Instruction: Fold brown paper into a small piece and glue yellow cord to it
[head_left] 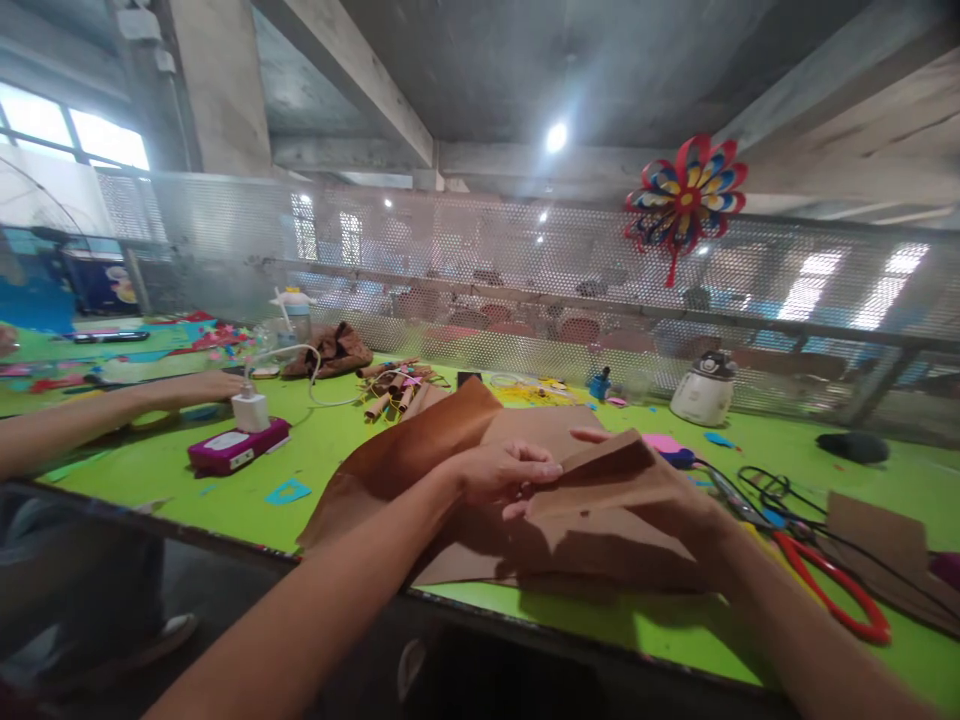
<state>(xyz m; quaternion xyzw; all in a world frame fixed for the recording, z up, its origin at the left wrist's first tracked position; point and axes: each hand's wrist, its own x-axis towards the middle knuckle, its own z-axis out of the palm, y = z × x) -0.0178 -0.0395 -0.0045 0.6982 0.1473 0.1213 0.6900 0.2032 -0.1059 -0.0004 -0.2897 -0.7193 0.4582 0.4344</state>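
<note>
We have our left grip (511,472) pinching the left end of a folded brown paper (600,487), which lies between it and our right grip (681,495), closed around the paper's right side. Below both grips, larger brown sheets (480,556) cover part of our green bench (324,432). Left of our left grip sits a purple power strip (259,443); right of our right grip, a red looped handle (872,631).
</note>
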